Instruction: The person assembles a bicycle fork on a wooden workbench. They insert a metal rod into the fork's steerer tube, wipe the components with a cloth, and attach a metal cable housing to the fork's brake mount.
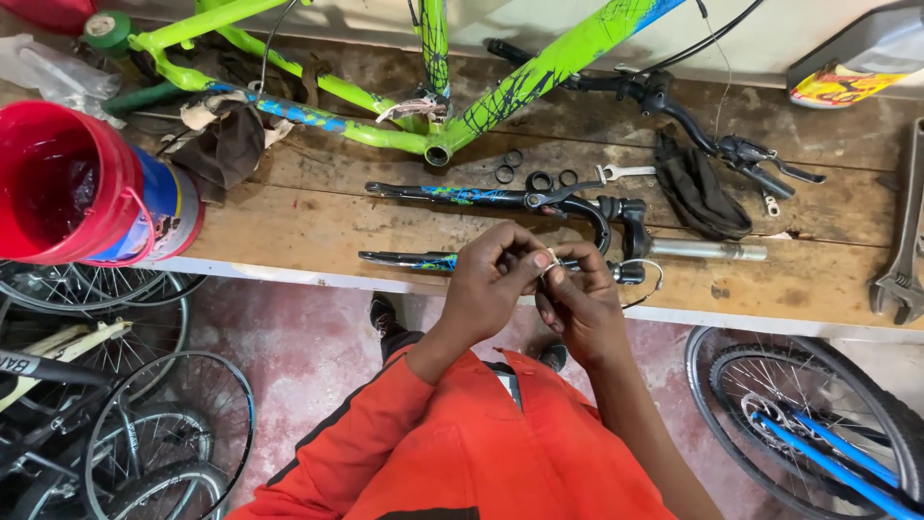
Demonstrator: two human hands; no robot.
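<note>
Left hand (491,279) – right hand (577,303) – small ring (551,258) pinched between both

Orange sleeves (366,424), black side stripe

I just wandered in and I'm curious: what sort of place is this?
Most likely a bicycle repair workshop. A stripped green bike frame lies on a worn wooden workbench beside a suspension fork, and loose wheels are piled on the floor. Both hands, left hand and right hand, pinch a small metal part.

Rough wooden bench (318,226) (glossy metal frame (539,72)).
</note>
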